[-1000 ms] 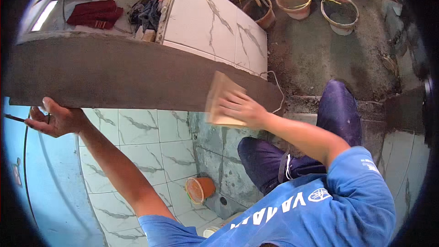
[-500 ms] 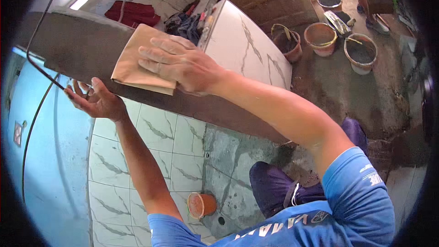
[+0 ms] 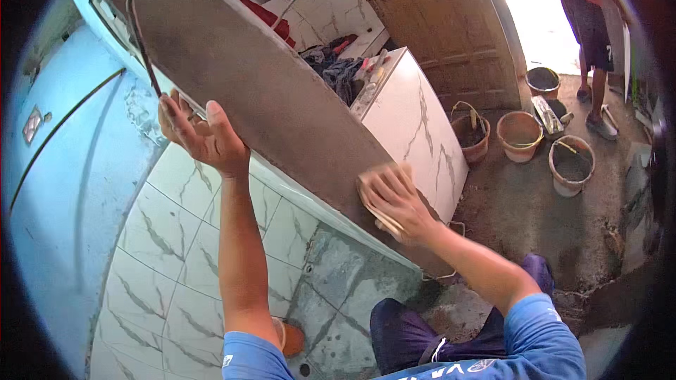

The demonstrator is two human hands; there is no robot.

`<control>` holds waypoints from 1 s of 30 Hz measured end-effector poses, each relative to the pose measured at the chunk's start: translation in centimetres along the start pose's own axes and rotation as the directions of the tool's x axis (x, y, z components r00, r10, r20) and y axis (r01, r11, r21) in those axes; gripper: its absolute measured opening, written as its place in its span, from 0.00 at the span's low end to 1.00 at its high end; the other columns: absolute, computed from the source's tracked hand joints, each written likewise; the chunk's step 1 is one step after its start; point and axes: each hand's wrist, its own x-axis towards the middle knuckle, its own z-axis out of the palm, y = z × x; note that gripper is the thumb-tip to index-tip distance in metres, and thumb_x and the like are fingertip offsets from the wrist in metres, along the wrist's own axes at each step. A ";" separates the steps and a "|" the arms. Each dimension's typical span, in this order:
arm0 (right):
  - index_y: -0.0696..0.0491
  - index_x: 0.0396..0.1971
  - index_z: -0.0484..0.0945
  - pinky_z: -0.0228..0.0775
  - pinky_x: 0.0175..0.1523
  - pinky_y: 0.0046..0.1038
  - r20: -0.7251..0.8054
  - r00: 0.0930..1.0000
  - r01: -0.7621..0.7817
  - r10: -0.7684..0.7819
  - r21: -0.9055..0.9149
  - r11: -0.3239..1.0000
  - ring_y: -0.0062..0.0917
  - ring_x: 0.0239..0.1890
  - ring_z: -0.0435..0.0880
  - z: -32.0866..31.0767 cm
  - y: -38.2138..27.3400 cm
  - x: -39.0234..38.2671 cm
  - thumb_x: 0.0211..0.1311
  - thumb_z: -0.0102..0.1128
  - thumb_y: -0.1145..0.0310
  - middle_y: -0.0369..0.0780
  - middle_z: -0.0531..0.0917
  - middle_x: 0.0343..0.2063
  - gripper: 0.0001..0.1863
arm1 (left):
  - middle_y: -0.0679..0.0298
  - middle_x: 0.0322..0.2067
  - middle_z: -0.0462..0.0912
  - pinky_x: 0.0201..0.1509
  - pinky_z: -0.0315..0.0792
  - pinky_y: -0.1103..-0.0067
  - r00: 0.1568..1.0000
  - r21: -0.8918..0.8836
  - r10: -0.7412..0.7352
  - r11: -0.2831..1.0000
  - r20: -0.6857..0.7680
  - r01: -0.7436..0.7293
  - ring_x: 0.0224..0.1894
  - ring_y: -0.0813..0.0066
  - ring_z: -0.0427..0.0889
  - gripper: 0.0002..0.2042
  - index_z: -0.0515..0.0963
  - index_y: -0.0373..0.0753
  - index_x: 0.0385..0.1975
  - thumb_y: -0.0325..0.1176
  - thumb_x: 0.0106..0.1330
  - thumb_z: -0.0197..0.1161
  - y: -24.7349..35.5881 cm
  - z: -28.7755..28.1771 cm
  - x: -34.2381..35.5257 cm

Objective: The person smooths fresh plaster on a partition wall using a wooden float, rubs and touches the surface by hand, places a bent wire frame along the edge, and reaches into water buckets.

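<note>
A long strip of smooth grey plaster (image 3: 267, 91) runs diagonally from the upper left to the lower middle. Near its lower end my right hand (image 3: 405, 200), slightly blurred, presses a folded tan paper-like sheet (image 3: 381, 215) against the plaster, fingers bent over it. My left hand (image 3: 211, 142) is at the strip's left edge, thumb apart and fingers loosely curved. Its fingertips are beside the lower end of a bent metal rod (image 3: 136, 28), which arches over the upper part of the strip. Whether they touch the rod is hard to see.
Several buckets (image 3: 520, 134) stand on the rough floor at right, near a person's legs (image 3: 598, 91) by the doorway. Beyond the strip is a marble-patterned tiled block (image 3: 415, 127) with dark cloth (image 3: 336, 70) beside it. An orange bucket (image 3: 292, 340) sits low, partly behind my left arm.
My right hand has slid the folded tan sheet along the plaster, down and to the right. The view has turned; my left hand stays by the rod's end.
</note>
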 end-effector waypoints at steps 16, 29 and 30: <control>0.43 0.73 0.59 0.34 0.75 0.53 -0.311 0.950 0.004 0.025 0.093 0.996 0.43 0.76 0.49 -10.0 -6.2 16.0 0.66 0.52 0.58 0.41 0.57 0.73 0.35 | 0.47 0.69 0.51 0.75 0.59 0.61 0.996 0.025 0.065 0.998 -0.058 -0.063 0.73 0.55 0.55 0.23 0.57 0.31 0.71 0.28 0.77 0.40 0.1 0.3 -0.1; 0.46 0.73 0.58 0.31 0.75 0.55 -0.243 0.964 -0.098 0.110 0.062 0.993 0.52 0.77 0.43 -8.0 -9.2 13.0 0.61 0.57 0.58 0.44 0.52 0.75 0.39 | 0.44 0.70 0.43 0.76 0.57 0.60 0.997 -0.070 0.078 0.994 -0.014 -0.079 0.76 0.52 0.48 0.32 0.56 0.36 0.72 0.20 0.65 0.50 0.9 0.3 -1.2; 0.45 0.73 0.59 0.34 0.74 0.56 -0.214 0.974 -0.061 0.078 0.084 0.995 0.54 0.76 0.45 -8.3 -9.7 13.7 0.61 0.56 0.59 0.44 0.54 0.74 0.38 | 0.44 0.70 0.43 0.76 0.57 0.60 0.997 -0.078 0.066 0.995 -0.029 -0.068 0.76 0.52 0.48 0.32 0.56 0.37 0.72 0.20 0.65 0.50 0.8 0.3 -1.2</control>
